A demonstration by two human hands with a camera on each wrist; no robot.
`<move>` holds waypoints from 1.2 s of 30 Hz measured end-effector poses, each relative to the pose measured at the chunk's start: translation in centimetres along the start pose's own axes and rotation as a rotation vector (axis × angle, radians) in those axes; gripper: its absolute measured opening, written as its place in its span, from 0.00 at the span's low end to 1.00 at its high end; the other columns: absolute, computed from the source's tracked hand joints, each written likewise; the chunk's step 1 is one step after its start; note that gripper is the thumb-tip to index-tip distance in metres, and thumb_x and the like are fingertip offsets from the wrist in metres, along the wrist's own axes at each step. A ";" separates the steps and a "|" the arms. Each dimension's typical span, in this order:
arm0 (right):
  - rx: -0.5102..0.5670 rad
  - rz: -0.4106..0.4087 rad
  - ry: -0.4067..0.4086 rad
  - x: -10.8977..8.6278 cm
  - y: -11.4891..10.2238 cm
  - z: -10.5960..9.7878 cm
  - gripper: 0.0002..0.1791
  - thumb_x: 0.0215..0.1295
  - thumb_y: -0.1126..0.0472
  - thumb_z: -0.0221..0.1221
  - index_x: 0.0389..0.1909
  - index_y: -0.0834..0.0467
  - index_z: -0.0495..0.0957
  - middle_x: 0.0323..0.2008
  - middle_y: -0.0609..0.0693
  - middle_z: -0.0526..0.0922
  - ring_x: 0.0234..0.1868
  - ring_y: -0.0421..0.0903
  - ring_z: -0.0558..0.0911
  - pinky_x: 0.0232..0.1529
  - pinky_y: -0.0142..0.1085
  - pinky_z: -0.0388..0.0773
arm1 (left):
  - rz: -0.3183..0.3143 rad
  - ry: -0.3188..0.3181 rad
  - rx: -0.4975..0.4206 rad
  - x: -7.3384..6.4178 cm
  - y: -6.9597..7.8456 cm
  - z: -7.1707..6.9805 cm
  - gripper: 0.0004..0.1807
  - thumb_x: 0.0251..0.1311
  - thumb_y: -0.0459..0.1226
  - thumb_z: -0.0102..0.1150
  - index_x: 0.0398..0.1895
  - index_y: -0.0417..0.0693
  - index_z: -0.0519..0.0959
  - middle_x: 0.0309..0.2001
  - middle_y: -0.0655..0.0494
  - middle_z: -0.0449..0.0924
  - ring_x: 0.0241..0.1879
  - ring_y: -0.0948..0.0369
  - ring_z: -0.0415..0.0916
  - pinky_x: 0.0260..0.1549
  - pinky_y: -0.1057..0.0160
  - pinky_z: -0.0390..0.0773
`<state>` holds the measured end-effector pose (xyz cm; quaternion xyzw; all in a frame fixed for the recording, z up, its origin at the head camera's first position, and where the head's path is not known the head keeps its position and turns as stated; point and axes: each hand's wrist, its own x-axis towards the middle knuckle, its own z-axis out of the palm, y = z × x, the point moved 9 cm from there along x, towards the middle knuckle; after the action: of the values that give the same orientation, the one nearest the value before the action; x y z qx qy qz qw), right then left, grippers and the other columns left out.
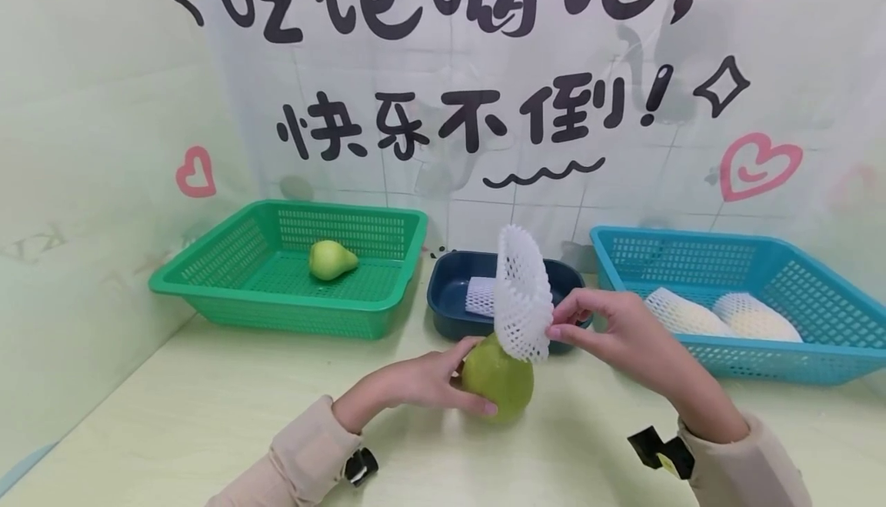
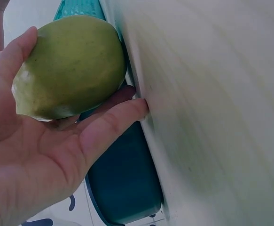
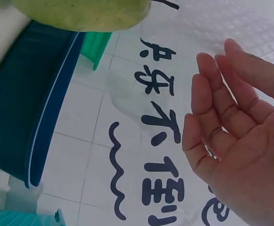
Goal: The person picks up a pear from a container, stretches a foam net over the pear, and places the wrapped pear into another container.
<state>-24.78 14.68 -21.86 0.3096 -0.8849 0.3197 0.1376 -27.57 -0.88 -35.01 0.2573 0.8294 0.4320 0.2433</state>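
Head view, pale counter [image 1: 567,453], items as follows.

Item: one green pear [image 1: 500,388], midway along the counter, between its left and right sides and nearer than the tray at the far edge; roughly upright, its dark stem visible in the right wrist view. Whether its base touches the counter cannot be told.

Item: left hand [image 1: 429,380], holding the pear, thumb and fingers spread around its left side; in the left wrist view a fingertip lies at the counter surface.

Item: right hand [image 1: 626,334], pinching the edge of a white foam net [image 1: 523,299] between thumb and fingertips. The net hangs upright, its lower end overlapping the pear's top in the head view; contact cannot be told.

Item: dark blue tray [image 1: 446,328], middle of the counter's far edge, behind the pear; within, another piece of white netting [image 1: 479,296].

Item: green basket [image 1: 298,316], far left corner; a bare pear [image 1: 332,260] lies inside, near the middle.

Item: blue basket [image 1: 775,361], far right corner; two net-wrapped fruits [image 1: 692,316] side by side within, near its front wall.

Item: wall sheet beyond the far edge, black lettering [image 1: 473,130], pink hearts.

Item: beige sleeves [image 1: 311,445], one per arm.
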 end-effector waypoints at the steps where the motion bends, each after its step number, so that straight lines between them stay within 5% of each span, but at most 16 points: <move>1: -0.013 0.008 -0.003 0.0 0.1 0.0 0.04 0.54 0.60 0.65 0.27 0.48 0.79 0.27 0.38 0.81 0.32 0.34 0.77 0.32 0.29 0.74 | -0.004 0.002 0.004 0.0 0.0 0.0 0.44 0.49 0.46 0.68 0.67 0.60 0.53 0.54 0.58 0.71 0.54 0.61 0.70 0.56 0.57 0.68; 7: -0.008 0.011 0.019 -0.1 0.1 -0.1 0.04 0.54 0.60 0.65 0.27 0.49 0.80 0.27 0.38 0.81 0.32 0.34 0.77 0.32 0.30 0.74 | -0.016 0.003 0.010 -0.1 -0.1 0.0 0.44 0.50 0.47 0.68 0.67 0.60 0.52 0.54 0.57 0.71 0.55 0.61 0.69 0.57 0.56 0.67; 15: 0.113 -0.113 0.042 0.0 -1.2 1.1 0.05 0.54 0.63 0.65 0.30 0.49 0.80 0.29 0.38 0.80 0.32 0.35 0.78 0.33 0.30 0.78 | 0.036 -0.005 -0.006 0.2 0.1 0.1 0.45 0.51 0.44 0.68 0.68 0.55 0.51 0.59 0.55 0.68 0.58 0.60 0.68 0.58 0.58 0.68; 25: -0.099 -0.054 -0.002 0.0 -0.8 0.9 0.08 0.53 0.64 0.66 0.33 0.52 0.79 0.29 0.38 0.80 0.32 0.35 0.74 0.30 0.28 0.74 | 0.007 0.008 0.004 0.0 0.0 0.0 0.45 0.50 0.45 0.68 0.67 0.59 0.52 0.56 0.55 0.71 0.56 0.60 0.70 0.58 0.57 0.67; 30: -0.125 -0.039 -0.050 0.0 -0.5 1.1 0.13 0.55 0.65 0.64 0.42 0.53 0.79 0.32 0.41 0.81 0.32 0.37 0.74 0.30 0.29 0.74 | -0.012 0.016 0.010 -0.1 -0.1 -0.1 0.45 0.50 0.46 0.68 0.68 0.59 0.51 0.57 0.55 0.71 0.57 0.59 0.70 0.58 0.56 0.67; 36: -0.134 -0.062 -0.040 0.1 -0.5 0.5 0.13 0.53 0.65 0.66 0.40 0.54 0.79 0.34 0.41 0.82 0.32 0.36 0.77 0.32 0.29 0.76 | -0.009 0.015 0.017 0.0 -0.1 -0.1 0.45 0.50 0.46 0.68 0.67 0.60 0.52 0.56 0.56 0.71 0.56 0.59 0.70 0.58 0.56 0.67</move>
<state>-24.55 14.01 -22.01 0.3332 -0.8970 0.2489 0.1500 -27.62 -1.03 -35.07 0.2523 0.8360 0.4259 0.2368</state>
